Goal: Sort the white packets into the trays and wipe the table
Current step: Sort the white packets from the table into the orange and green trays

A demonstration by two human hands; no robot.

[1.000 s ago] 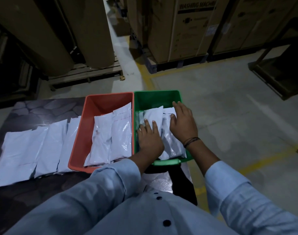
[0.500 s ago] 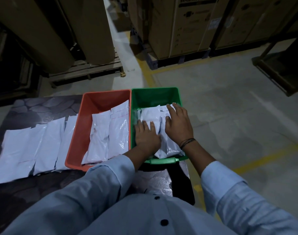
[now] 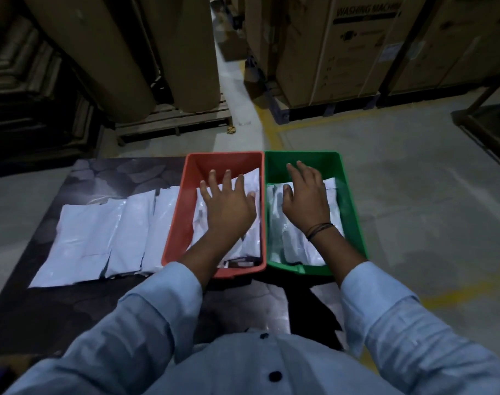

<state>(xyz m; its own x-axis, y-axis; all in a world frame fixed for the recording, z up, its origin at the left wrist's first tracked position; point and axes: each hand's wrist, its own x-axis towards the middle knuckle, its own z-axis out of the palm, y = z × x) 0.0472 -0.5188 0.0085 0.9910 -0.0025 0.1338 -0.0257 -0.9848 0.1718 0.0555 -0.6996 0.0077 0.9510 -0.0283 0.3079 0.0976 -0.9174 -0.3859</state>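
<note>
Warehouse: stacked washing-machine cartons on pallets, big cardboard rolls, concrete floor, yellow lane lines.

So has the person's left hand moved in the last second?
Yes. The left hand has gone leftward, out of the green plastic tray and over the white packets in the orange-red plastic tray.

Head-worn view, steeply down, close over table

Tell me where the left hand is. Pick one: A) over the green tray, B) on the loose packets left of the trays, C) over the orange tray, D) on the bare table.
C: the left hand is spread over the orange tray; the right hand is over the green tray.
</note>
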